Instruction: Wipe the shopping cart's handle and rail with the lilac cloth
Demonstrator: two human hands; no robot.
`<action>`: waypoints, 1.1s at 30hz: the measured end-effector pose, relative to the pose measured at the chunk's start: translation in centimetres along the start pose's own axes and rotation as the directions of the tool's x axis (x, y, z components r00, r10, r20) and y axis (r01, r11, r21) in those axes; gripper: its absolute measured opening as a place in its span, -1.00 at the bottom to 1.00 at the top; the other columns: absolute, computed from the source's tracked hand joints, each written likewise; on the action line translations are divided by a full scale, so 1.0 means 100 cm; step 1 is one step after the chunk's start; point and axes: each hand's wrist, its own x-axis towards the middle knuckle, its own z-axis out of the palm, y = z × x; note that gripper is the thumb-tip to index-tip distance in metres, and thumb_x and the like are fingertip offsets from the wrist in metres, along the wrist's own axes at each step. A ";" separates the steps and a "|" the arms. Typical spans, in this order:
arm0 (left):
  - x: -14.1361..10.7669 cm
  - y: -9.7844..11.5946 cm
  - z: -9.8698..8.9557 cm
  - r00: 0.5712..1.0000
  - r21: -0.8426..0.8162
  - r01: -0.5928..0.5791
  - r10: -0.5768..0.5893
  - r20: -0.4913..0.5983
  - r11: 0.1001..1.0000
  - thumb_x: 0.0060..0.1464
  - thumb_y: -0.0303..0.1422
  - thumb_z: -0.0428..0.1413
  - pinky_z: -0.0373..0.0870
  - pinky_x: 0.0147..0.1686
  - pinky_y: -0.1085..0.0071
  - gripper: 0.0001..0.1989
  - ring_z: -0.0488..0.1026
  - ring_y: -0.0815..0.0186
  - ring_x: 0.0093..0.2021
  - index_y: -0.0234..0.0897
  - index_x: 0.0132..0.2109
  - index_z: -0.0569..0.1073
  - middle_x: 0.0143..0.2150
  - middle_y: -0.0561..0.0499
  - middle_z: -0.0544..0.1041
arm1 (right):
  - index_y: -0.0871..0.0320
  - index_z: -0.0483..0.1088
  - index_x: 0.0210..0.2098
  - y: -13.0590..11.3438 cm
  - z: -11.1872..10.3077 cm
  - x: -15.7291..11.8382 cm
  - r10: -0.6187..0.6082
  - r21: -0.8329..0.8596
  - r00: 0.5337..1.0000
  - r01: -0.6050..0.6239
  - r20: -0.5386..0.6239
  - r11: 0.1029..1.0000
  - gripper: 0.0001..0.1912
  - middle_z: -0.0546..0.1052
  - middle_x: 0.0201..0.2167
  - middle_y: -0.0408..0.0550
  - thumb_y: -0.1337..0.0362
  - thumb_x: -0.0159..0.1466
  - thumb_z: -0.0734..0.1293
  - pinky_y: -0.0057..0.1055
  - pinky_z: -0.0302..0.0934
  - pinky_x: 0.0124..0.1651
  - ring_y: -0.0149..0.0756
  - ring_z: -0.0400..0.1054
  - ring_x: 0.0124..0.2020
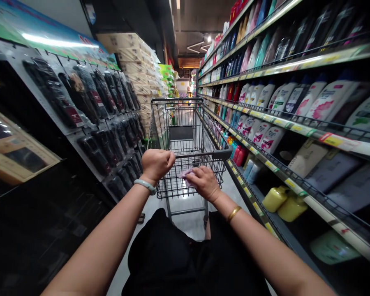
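Observation:
A dark metal shopping cart (181, 133) stands in front of me in the aisle. My left hand (158, 163) is closed round the left end of its handle (200, 155). Just below the handle, my right hand (206, 183) pinches a small crumpled pale-purple piece (188, 176), which could be paper or cloth. That hand appears apart from the bar. Through the wire mesh, the cart's basket shows no goods that I can make out.
Shelves (311, 119) of shampoo bottles (333, 98) line the right side close to the cart. Packaged dark items (95, 90) hang on a rack at left. Beyond them rise stacked cartons (134, 61). Grey floor (188, 226) shows beneath the cart.

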 end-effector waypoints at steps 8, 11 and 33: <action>0.002 0.009 -0.011 0.998 0.030 0.037 -0.038 0.043 0.999 0.35 -0.23 -0.15 0.11 -0.13 0.20 -0.55 0.45 0.19 -0.31 -0.22 -0.43 0.47 -0.38 -0.08 0.58 | -0.07 0.54 -0.09 0.018 -0.006 0.024 -0.001 -0.100 0.996 -0.007 -0.088 0.995 -0.82 0.52 -0.08 -0.09 0.18 0.38 0.31 -0.26 0.02 0.01 -0.22 0.21 -0.08; 0.004 0.031 -0.011 0.999 -0.046 0.032 -0.030 0.037 0.998 0.36 -0.23 -0.15 0.11 0.01 0.19 -0.62 0.45 0.17 -0.18 -0.22 -0.27 0.49 -0.27 -0.07 0.59 | -0.07 0.53 -0.14 0.017 0.003 0.008 -0.105 -0.084 0.994 0.102 -0.026 0.991 -0.85 0.54 -0.13 -0.14 0.14 0.38 0.32 -0.28 0.01 0.00 -0.24 0.21 -0.09; 0.009 0.059 0.017 0.983 -0.145 0.179 -0.172 0.057 0.973 0.36 -0.19 -0.18 0.01 0.00 0.10 -0.58 0.39 0.19 -0.23 -0.20 -0.37 0.42 -0.34 -0.05 0.56 | -0.03 0.54 -0.26 -0.008 0.044 -0.005 -0.081 -0.020 0.996 0.080 -0.038 0.997 -0.92 0.55 -0.18 -0.09 0.16 0.32 0.39 -0.26 0.00 -0.06 -0.22 0.21 -0.09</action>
